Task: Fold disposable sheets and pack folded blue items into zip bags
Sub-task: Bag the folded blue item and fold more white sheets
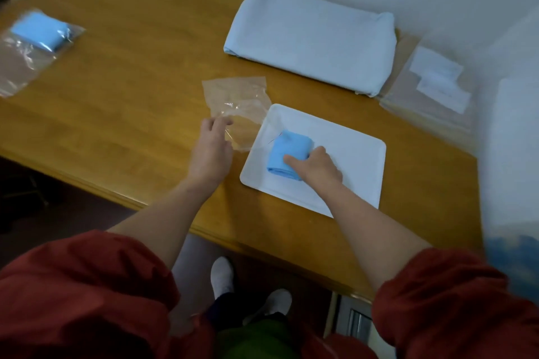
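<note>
On the table point(131, 81), the right hand point(316, 166) clasps the blue fold point(287, 151) lying on the tray point(355, 154) while the left hand point(211, 146) pinches the bag point(236, 99) by its near edge; soft and light, the fold likely needs squeezing across its layers.

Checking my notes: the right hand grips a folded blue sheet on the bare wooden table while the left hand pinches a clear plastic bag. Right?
No: the head view shows the folded blue sheet on a white rectangular tray; the rest holds.
</note>
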